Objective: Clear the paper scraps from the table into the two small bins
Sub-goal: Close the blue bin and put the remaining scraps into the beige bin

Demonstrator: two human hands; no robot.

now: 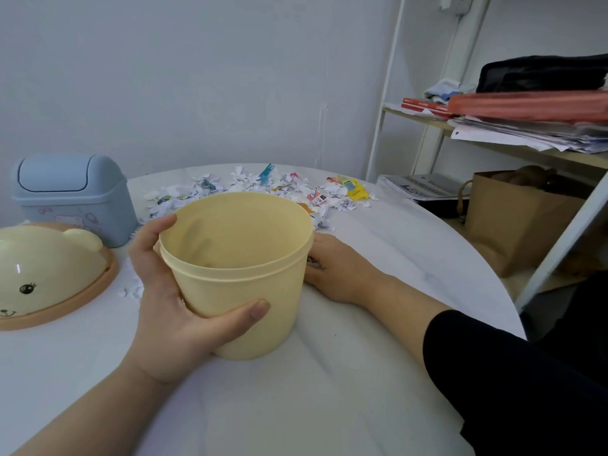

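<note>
Partly hidden, right hand (335,268) behind yellow bin (237,278), left hand (171,311) gripping it

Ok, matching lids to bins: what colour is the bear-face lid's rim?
The bear-face lid has a peach-brown rim; head view shows it.

Black sleeve (500,373) over the right arm; left forearm (98,399) bare.

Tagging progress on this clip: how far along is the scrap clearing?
Done: the bear lid is off the yellow bin, lying on the table. In hand: the left hand grips the open yellow bin; the right hand rests beside it. Left: nearly everything; the scrap pile sits behind the bin, no scraps visible inside, blue bin closed.
</note>
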